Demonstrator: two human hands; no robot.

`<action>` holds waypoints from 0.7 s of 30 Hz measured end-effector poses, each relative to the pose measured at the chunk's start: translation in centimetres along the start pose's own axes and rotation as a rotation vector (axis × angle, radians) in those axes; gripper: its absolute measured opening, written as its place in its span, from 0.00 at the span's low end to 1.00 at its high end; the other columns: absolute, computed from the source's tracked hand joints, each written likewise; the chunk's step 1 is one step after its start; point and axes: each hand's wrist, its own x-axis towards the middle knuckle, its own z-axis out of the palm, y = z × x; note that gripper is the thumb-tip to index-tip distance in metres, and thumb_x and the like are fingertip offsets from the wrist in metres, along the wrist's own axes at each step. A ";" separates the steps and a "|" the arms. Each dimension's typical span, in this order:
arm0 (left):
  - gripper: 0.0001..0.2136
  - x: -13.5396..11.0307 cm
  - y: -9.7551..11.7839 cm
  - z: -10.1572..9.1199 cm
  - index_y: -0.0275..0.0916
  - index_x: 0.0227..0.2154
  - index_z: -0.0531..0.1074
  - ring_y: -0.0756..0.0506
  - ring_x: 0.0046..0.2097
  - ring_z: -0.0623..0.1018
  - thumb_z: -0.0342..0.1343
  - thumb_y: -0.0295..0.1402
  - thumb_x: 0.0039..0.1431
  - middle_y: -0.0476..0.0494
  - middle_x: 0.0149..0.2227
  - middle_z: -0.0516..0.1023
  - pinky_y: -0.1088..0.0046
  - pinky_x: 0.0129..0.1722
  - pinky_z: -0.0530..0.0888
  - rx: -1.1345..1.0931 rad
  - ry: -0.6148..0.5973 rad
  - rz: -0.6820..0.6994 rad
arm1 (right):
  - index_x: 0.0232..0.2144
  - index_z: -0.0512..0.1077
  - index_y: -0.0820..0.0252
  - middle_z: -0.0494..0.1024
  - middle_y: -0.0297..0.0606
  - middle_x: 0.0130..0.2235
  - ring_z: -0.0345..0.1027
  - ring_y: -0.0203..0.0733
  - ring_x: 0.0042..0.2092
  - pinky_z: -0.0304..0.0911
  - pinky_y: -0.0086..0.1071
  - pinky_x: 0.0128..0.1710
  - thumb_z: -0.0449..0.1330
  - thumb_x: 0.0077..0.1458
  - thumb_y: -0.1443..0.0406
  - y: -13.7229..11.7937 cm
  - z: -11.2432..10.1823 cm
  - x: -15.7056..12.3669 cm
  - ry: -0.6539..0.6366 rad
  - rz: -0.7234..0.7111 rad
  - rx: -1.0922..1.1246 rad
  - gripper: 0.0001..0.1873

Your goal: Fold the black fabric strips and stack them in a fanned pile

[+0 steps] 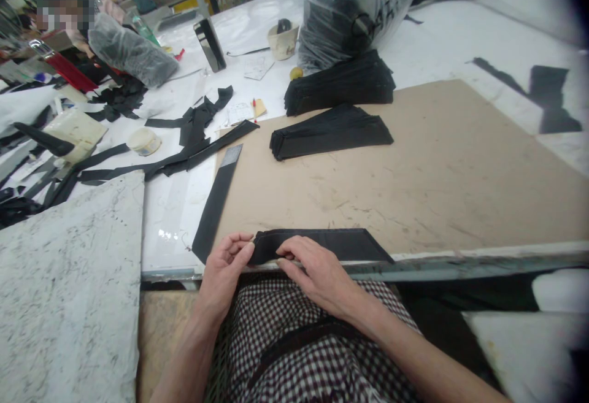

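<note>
A black fabric strip with a slanted right end lies along the front edge of the brown board. My left hand pinches the strip's left end between thumb and fingers. Close beside it, my right hand grips the strip's lower edge, thumb below and fingers on top. Between the two hands the fabric bends slightly upward. Left of my hands, another black strip with a grey far end lies slanting across the board's edge.
Two stacks of black pieces, a nearer one and a farther one, sit on the board. Behind them stands a clear plastic bag. Black scraps, a round tub and a cup are to the left. A person works at far left.
</note>
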 end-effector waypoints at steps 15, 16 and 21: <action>0.19 -1.2 0.0 2.9 0.40 0.52 0.74 0.47 0.40 0.80 0.63 0.40 0.59 0.45 0.39 0.83 0.72 0.47 0.74 0.036 -0.151 -0.031 | 0.32 0.62 0.57 0.69 0.35 0.34 0.62 0.40 0.38 0.58 0.33 0.38 0.53 0.67 0.54 -0.7 -0.4 -0.1 0.048 0.062 -0.006 0.15; 0.20 -1.3 -0.1 3.0 0.41 0.53 0.74 0.47 0.41 0.80 0.62 0.40 0.60 0.45 0.40 0.83 0.71 0.48 0.74 0.058 -0.148 -0.015 | 0.31 0.61 0.57 0.68 0.35 0.34 0.61 0.40 0.38 0.57 0.33 0.38 0.53 0.67 0.56 -0.8 -0.3 -0.1 0.052 0.068 -0.014 0.14; 0.22 -1.8 -0.2 3.3 0.43 0.57 0.71 0.45 0.46 0.80 0.60 0.41 0.61 0.45 0.43 0.83 0.68 0.53 0.73 0.217 -0.078 0.081 | 0.29 0.57 0.56 0.65 0.33 0.31 0.59 0.39 0.36 0.56 0.33 0.38 0.49 0.68 0.63 -0.8 -0.4 0.1 0.043 0.107 0.000 0.13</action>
